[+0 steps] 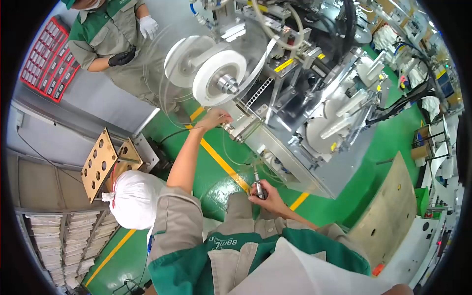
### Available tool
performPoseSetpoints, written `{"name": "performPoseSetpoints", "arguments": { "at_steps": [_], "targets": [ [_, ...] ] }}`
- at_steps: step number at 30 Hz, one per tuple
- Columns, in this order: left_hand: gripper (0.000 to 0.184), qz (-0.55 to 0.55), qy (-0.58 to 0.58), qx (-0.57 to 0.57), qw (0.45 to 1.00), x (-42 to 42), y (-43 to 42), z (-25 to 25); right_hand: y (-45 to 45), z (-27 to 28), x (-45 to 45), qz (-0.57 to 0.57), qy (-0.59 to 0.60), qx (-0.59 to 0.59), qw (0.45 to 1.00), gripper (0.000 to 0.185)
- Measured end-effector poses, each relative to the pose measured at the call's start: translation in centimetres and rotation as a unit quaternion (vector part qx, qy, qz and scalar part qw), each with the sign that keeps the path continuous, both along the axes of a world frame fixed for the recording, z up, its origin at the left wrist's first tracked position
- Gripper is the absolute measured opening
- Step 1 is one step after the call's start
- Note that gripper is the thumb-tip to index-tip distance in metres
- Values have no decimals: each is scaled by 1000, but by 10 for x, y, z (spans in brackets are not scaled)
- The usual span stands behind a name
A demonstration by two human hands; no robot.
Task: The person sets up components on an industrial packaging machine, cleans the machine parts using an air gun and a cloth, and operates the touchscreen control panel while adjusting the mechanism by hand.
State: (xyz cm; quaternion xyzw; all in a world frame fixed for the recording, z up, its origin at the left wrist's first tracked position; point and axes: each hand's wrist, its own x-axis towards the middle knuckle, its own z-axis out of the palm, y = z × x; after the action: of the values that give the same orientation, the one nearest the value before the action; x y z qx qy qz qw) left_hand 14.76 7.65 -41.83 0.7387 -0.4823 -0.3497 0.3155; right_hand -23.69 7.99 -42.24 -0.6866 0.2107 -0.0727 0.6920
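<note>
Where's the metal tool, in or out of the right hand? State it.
In: the right hand is wrapped around the metal tool, whose slim tip projects beyond it.

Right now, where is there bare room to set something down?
Bare green floor shows between the machine and the tan board, and beside the left forearm. It is crowded around the left hand, with a white reel and metal fittings close by.

Left hand (216, 118) reaches forward; right hand (269, 196) curls in closer.
</note>
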Motion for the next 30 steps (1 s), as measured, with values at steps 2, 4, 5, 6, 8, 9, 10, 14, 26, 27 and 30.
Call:
{"name": "performPoseSetpoints", "arguments": {
  "at_steps": [2, 4, 5, 6, 8, 9, 10, 14, 26, 27, 30],
  "targets": [
    [21, 74, 177, 31, 981, -2, 0, -13, -10, 41, -18, -46, -13, -94, 994, 41],
    [26, 170, 325, 32, 930, -17, 3, -9, -23, 82, -36, -112, -31, -45, 992, 37],
    [29, 196, 389, 36, 899, -22, 4, -5, -32, 103, -40, -148, -44, -23, 988, 35],
    [31, 220, 450, 40, 865, -25, 3, -6, -43, 126, -41, -179, -67, -19, 981, 32],
    [43, 227, 576, 30, 785, -22, 1, -43, -70, 166, -42, -240, -79, -42, 967, 26],
    [45, 265, 591, -8, 762, -34, 0, -39, -83, 181, -41, -267, -70, -66, 959, 23],
    [48, 303, 602, -47, 738, -50, 0, -34, -94, 196, -38, -274, -68, -89, 955, 19],
    [63, 368, 589, -176, 697, -105, -3, -30, -124, 218, -11, -319, -83, -149, 932, 14],
    [58, 431, -181, -212, 858, -26, 114, 230, -164, 214, 17, -152, 69, -150, 975, 25],
    [63, 422, -198, -169, 868, -23, 99, 251, -166, 214, 20, -128, 98, -129, 978, 26],
    [74, 379, -191, -183, 887, -2, 79, 264, -171, 213, 37, -95, 79, -132, 983, 26]
  ]
}}
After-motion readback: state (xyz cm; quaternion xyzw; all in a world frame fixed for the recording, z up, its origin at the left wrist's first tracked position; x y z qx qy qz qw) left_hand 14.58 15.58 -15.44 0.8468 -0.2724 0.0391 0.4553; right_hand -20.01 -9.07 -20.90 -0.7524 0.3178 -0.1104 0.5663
